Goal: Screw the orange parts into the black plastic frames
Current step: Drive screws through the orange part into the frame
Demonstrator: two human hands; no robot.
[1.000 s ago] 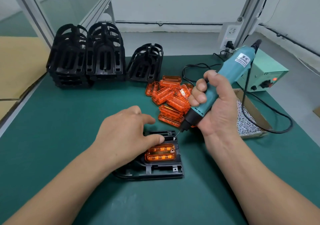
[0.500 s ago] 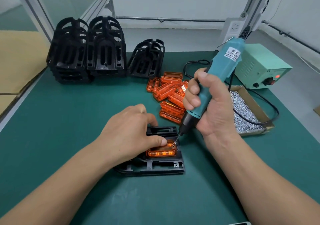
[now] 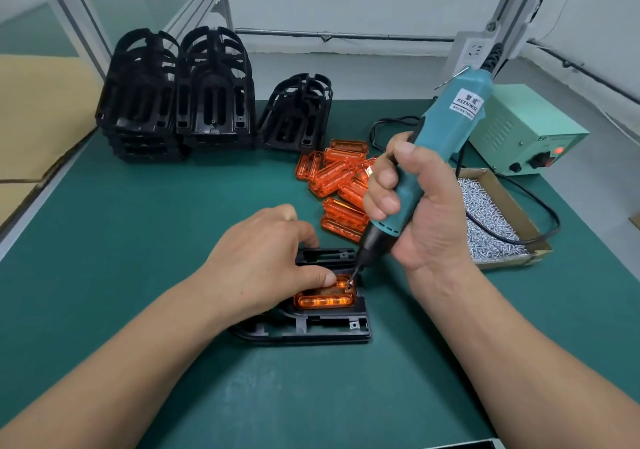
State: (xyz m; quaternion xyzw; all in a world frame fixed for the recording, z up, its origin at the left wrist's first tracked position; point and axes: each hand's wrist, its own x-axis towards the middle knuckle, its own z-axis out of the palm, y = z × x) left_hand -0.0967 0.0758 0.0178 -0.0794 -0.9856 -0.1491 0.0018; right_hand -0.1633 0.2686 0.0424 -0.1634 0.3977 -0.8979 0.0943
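Observation:
A black plastic frame lies flat on the green mat in front of me, with an orange part seated in it. My left hand presses down on the frame and the orange part, thumb on the part's top edge. My right hand grips a teal electric screwdriver, tilted, its bit tip touching the orange part's upper right corner. A pile of loose orange parts lies behind the frame. Stacks of black frames stand at the back left.
A cardboard box of silver screws sits right of my right hand. Behind it stands a green power supply with a black cable looping over the mat. Another small stack of frames stands mid-back. Metal posts rise at both back corners.
The screwdriver has come down and left, from above the frame's top edge onto the orange part's upper right corner. My left hand has stayed pressed on the frame.

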